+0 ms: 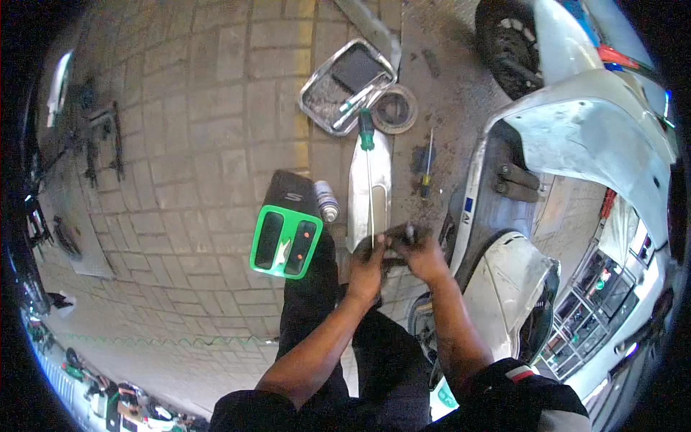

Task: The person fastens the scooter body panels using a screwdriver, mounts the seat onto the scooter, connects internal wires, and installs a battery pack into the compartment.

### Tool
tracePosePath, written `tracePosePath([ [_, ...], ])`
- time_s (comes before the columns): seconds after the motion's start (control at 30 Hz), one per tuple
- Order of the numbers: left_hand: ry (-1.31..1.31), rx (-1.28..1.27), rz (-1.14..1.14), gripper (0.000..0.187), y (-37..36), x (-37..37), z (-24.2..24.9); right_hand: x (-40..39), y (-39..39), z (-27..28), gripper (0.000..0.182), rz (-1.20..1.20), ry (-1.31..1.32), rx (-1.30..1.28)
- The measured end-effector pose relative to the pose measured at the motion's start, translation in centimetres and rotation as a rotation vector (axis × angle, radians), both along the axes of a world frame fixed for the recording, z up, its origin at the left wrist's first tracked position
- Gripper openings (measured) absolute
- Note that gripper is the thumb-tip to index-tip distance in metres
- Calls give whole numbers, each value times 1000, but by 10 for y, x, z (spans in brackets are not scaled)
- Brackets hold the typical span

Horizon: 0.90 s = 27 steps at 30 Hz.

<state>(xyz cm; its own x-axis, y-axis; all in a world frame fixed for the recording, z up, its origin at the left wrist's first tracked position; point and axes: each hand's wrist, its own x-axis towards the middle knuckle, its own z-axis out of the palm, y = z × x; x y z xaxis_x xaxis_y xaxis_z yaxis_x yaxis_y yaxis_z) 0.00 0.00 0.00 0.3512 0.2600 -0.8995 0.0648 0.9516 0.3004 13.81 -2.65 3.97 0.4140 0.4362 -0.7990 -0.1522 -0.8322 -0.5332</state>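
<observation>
Brick paving (205, 147) fills much of the head view. One black box with a bright-green frame (288, 227) bears an S-like emblem. A long green-handled screwdriver (367, 138) lies over a slotted silver part (360, 191), its shaft reaching the left hand (366, 268). Whether this or the right hand (421, 253) pinches anything cannot be told.

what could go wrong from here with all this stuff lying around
The green-handled screwdriver points its shaft at the left hand; a slip might scratch the pale panel beneath it.
The spray can sits close to the person's leg and could get kicked.
The yellow-handled screwdriver lies loose on the ground, so it might be stepped on.
</observation>
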Motion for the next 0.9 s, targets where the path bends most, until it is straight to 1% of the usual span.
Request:
tracePosePath([
  [0.03,33,65,-145,41,12,-2,11,-4,8,9,22,100,-28,-22],
  [0.07,15,143,-226,40,16,-8,37,-7,10,13,22,194,-56,-45],
  [0.1,0,224,-303,38,25,-10,67,-9,8,71,22,173,-145,28],
  [0.17,-52,-148,-227,36,28,-30,115,-25,-14,102,22,219,-66,82],
  [0.2,-80,-74,-240,34,30,-40,144,-35,-15,129,25,227,-39,-16],
  [0.23,-94,-30,-252,34,35,-46,167,-46,-24,140,25,216,-64,24],
  [0.3,-38,-147,-337,30,36,-65,213,-67,-47,157,29,197,-27,66],
  [0.33,-91,-113,-331,26,17,-83,205,-72,-42,192,33,240,-19,24],
  [0.37,-108,-71,-359,26,8,-96,225,-81,-55,207,33,215,-49,59],
  [0.43,-113,-36,-415,24,-4,-114,267,-102,-88,234,31,173,-18,78],
  [0.47,-148,10,-464,24,-10,-123,288,-109,-91,278,30,86,90,243],
  [0.5,-189,-63,-485,23,-17,-131,313,-116,-100,313,30,44,42,276],
  [0.53,-219,-147,-512,22,-24,-137,338,-128,-114,345,35,16,65,308],
  [0.57,-240,-119,-574,22,-32,-141,359,-143,-132,371,40,-15,86,344],
  [0.6,-226,-169,-576,22,-41,-144,379,-164,-162,356,53,-7,6,428],
  [0.63,-201,-218,-584,21,-48,-147,397,-172,-184,383,53,-65,-35,456],
  [0.67,-111,-113,-709,18,-49,-153,409,-182,-206,419,59,-47,-80,327],
  [0.7,-105,-86,-786,18,-48,-155,424,-194,-222,467,65,-39,-110,194],
  [0.73,-118,-97,-820,17,-48,-156,439,-201,-243,519,64,38,-92,159],
  [0.77,-124,-118,-852,17,-48,-159,455,-212,-272,527,59,88,-199,280],
  [0.8,-57,-67,-959,15,-46,-164,470,-229,-294,569,54,81,-306,270],
  [0.83,-150,-163,-951,13,-37,-173,459,-248,-315,618,48,71,-390,195],
  [0.87,-147,-175,-991,13,-31,-179,462,-265,-338,644,43,23,-437,271],
  [0.9,-147,-183,-1020,13,-31,-183,467,-288,-368,650,36,50,-762,287],
])
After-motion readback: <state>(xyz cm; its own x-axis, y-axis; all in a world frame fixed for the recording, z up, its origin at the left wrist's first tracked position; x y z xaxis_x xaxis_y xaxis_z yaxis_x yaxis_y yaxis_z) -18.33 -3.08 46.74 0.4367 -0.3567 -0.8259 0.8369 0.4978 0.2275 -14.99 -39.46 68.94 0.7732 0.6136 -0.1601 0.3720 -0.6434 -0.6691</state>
